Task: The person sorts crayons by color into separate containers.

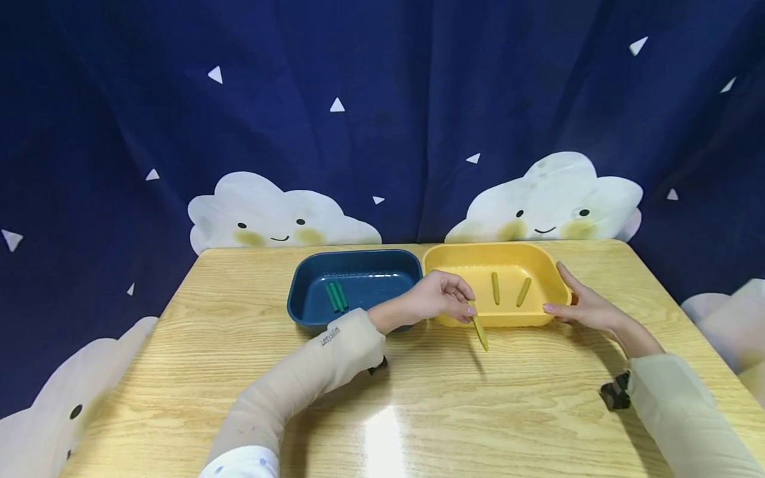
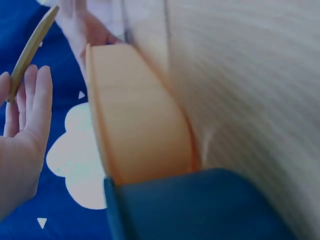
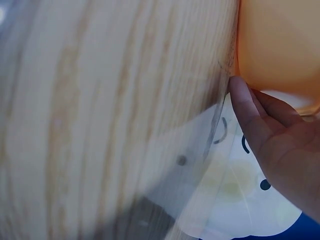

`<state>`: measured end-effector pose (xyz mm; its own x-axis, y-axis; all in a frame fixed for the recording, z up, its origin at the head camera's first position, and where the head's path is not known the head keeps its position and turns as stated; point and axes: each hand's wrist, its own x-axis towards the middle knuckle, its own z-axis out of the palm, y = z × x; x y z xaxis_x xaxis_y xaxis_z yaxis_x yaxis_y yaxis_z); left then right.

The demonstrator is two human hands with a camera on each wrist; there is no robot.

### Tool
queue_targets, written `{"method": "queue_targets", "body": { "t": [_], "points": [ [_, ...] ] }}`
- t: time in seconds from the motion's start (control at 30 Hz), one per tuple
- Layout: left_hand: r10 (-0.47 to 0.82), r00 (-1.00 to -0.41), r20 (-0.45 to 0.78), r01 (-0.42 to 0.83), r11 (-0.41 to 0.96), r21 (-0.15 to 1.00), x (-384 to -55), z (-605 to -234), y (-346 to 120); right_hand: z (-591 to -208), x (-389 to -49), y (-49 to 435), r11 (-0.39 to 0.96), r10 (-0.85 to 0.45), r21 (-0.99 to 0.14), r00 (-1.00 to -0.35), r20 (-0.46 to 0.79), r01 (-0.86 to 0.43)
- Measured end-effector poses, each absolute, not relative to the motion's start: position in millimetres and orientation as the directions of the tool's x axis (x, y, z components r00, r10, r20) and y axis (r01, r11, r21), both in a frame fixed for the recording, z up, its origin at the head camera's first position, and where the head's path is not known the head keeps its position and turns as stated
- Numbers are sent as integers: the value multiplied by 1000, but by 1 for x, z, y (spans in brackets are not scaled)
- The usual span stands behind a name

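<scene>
My left hand (image 1: 439,297) pinches a yellow crayon (image 1: 481,334) between thumb and fingers, its tapered tip slanting down in front of the yellow bin (image 1: 454,249). In the left wrist view the same crayon (image 2: 33,47) stands out past the fingertips. Two more crayons lie apart inside that bin, one near the middle (image 1: 495,289) and one farther right (image 1: 523,292). My right hand (image 1: 592,310) holds the bin's right front corner, thumb at the rim and fingers along the outer side. The right wrist view has those fingers (image 3: 242,100) against the bin wall.
A dark blue bin (image 1: 382,253) stands left of the yellow one, rims close together, with a few green sticks (image 1: 337,297) inside. Both bins sit toward the far edge of the wooden table (image 1: 478,411). Behind hangs a blue curtain (image 1: 382,133) with clouds.
</scene>
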<state>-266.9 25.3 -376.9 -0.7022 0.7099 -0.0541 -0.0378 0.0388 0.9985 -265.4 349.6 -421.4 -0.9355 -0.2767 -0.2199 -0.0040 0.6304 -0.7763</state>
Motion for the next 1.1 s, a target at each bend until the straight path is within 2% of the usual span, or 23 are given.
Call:
{"method": "queue_targets", "body": {
  "t": [0.33,0.6,1.1],
  "points": [
    [618,-786,15,24,7,1000,-296,-363,38,-421,-265,349,624,-273,-781,-935,-224,5],
    [564,-826,-3,5,12,1000,-321,-354,56,-421,-266,350,620,-273,-785,-937,-216,1],
    [542,-839,-33,-14,39,999,-359,-346,97,-421,-265,349,582,-274,-813,-940,-205,8]
  ]
}}
